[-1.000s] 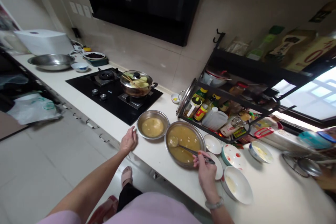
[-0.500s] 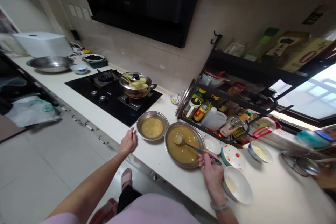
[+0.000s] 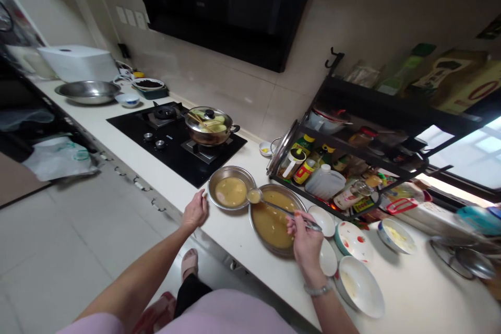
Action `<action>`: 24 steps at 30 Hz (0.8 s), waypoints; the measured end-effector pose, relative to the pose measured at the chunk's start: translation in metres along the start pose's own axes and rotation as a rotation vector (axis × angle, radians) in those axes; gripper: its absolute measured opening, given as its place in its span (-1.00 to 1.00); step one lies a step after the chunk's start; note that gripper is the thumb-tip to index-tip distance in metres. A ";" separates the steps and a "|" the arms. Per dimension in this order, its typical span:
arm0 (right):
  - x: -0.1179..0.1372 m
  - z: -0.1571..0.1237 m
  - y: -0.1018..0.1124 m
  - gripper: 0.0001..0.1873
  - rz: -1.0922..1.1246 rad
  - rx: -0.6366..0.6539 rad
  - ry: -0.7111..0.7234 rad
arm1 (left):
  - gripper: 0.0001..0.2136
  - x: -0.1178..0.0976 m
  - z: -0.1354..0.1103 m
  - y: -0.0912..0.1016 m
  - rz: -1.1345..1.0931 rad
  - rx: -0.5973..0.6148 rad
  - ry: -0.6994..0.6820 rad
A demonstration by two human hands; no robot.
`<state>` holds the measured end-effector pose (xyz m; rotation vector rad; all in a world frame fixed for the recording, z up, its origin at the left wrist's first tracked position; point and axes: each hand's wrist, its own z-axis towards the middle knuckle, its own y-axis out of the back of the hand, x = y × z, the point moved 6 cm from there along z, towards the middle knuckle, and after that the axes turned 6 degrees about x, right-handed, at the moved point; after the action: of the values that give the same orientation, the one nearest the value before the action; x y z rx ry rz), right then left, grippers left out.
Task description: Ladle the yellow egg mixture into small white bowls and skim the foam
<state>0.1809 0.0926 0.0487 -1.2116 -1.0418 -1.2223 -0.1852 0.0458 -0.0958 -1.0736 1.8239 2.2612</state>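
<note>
My right hand (image 3: 307, 240) is closed around the handle of a metal ladle (image 3: 287, 212). Pale yellow liquid fills the ladle's bowl, which hangs over the meeting rims of two steel basins. The larger basin (image 3: 253, 229) holds yellow-brown liquid with pale bits floating in it. In the smaller basin (image 3: 213, 199), to its left, is a similar, shallower liquid. At the counter's front edge rests my left hand (image 3: 195, 210), empty, its fingers loosely bent beside the smaller basin's rim; some fingers are partly hidden.
A lidded pot (image 3: 207, 135) sits on the black gas stove (image 3: 156, 133). Several bowls, including a white one (image 3: 370, 292), stand right of the larger basin. Behind them is a black rack (image 3: 360, 151) of bottles. A wide steel pan (image 3: 90, 95) lies at the far left.
The ladle has moved left, from inside the larger basin to over the rims between both basins, and my right hand shifted left with it. My left hand stays by the smaller basin.
</note>
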 end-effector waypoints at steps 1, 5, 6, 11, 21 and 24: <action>-0.001 0.002 -0.009 -0.60 -0.004 0.028 0.013 | -0.59 0.000 0.000 0.000 -0.004 0.002 0.004; -0.007 0.004 -0.041 -0.68 -0.071 0.153 0.084 | -0.59 -0.001 -0.001 0.001 -0.013 0.004 0.012; -0.008 0.002 -0.047 -0.70 -0.102 0.190 0.107 | -0.59 -0.001 -0.001 0.001 -0.013 0.002 0.011; 0.000 -0.012 -0.057 -0.78 -0.282 0.396 0.328 | -0.60 -0.001 -0.002 0.001 -0.001 -0.006 -0.002; 0.000 -0.018 0.013 -0.78 -0.451 0.288 0.344 | -0.59 0.000 -0.001 0.001 0.018 -0.003 -0.006; -0.008 -0.026 0.023 -0.74 -0.449 0.288 0.258 | -0.59 -0.001 -0.001 0.002 0.027 -0.010 0.008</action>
<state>0.2020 0.0667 0.0357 -0.5947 -1.2809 -1.4625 -0.1854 0.0449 -0.0937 -1.0680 1.8438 2.2864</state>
